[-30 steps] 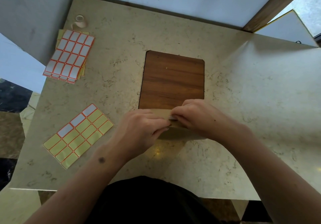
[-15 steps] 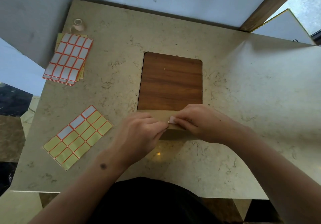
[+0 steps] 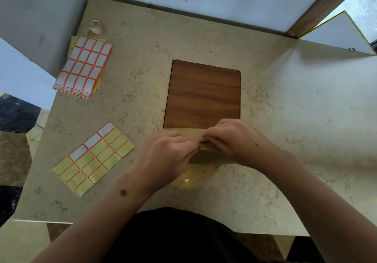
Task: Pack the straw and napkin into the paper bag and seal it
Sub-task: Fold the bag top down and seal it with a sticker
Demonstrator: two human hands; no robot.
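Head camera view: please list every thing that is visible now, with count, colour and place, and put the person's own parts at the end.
paper bag: one, brown, near middle of the table, mostly under the hands
sticker: one, white, at the bag's fold between the fingertips; only a sliver shows
wooden board: one, dark brown, table centre, just beyond the bag
label sheet: one, mostly yellow backing with three white labels left, table's near left
label sheet stack: one stack, white labels with orange borders, far left
tape roll: one, pale beige, far left corner
table: one, beige marble pattern
straw, napkin: not visible
left hand: one, pinching the bag's fold
right hand: one, pinching the bag's fold
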